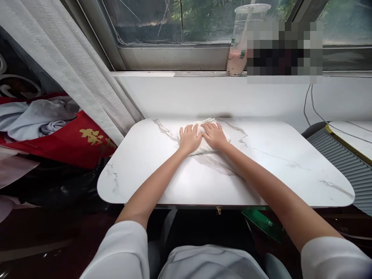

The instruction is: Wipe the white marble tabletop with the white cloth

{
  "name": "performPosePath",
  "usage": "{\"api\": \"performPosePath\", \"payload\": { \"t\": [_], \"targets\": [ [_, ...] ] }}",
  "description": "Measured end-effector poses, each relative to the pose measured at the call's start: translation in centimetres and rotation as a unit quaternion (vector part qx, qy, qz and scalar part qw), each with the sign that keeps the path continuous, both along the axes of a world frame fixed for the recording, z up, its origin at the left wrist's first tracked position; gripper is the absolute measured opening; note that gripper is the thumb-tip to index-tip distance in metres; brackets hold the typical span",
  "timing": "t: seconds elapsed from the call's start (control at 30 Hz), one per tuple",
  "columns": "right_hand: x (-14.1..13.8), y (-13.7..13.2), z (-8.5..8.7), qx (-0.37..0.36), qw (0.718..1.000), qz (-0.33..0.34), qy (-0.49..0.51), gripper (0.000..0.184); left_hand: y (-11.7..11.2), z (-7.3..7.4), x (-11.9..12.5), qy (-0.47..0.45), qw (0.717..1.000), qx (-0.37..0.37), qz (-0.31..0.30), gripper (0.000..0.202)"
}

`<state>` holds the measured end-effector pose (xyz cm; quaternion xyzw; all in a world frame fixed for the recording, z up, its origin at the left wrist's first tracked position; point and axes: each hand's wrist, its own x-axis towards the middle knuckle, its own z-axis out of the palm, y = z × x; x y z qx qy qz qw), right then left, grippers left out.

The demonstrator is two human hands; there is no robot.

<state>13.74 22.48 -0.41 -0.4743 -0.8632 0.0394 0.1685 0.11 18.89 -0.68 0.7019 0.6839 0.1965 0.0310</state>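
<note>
A crumpled white cloth (207,147) lies on the white marble-patterned table (162,178), close to its far edge. My left hand (190,138) rests palm down on the left part of the cloth, fingers spread and pointing away from me. On the right part, my right hand (214,135) presses flat with its fingers apart. The two thumbs almost meet over the middle of the cloth. Both arms reach forward nearly straight, and the cloth's underside is hidden.
A plastic cup (236,60) with pink contents and a straw stands on the window sill, beside a blurred-out patch. A curtain (87,69) hangs at the left, near a red bag (72,141) with clothes. Right of the table are cables and a grey ribbed object (343,162).
</note>
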Motion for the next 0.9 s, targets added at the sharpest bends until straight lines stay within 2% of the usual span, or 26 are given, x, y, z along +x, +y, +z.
{"api": "performPosePath", "payload": {
  "t": [0.17,0.37,0.53,0.63,0.73,0.9],
  "targets": [
    [2.3,-5.7,0.0,0.003,0.999,-0.007,-0.041,0.053,-5.0,-0.1,1.8,0.016,0.999,0.014,-0.026,0.051],
    [6.0,-13.1,-0.4,0.033,0.996,-0.022,-0.085,0.059,-11.4,0.0,4.6,0.03,0.996,-0.006,-0.081,0.052],
    [8.9,-17.5,-0.5,0.051,0.994,-0.014,-0.091,0.061,-15.5,0.5,6.8,0.029,0.991,-0.029,-0.127,0.056],
    [10.1,-19.1,-0.2,0.056,0.993,-0.019,-0.102,0.063,-16.9,0.8,7.8,0.024,0.987,-0.033,-0.154,0.057],
    [11.0,-19.7,0.1,0.045,0.994,-0.022,-0.101,0.062,-17.3,1.1,8.4,0.029,0.984,-0.035,-0.174,0.056],
    [11.9,-18.3,0.2,0.019,0.996,-0.046,-0.081,0.061,-15.6,1.2,9.2,0.034,0.981,-0.058,-0.181,0.055]
  ]
}}
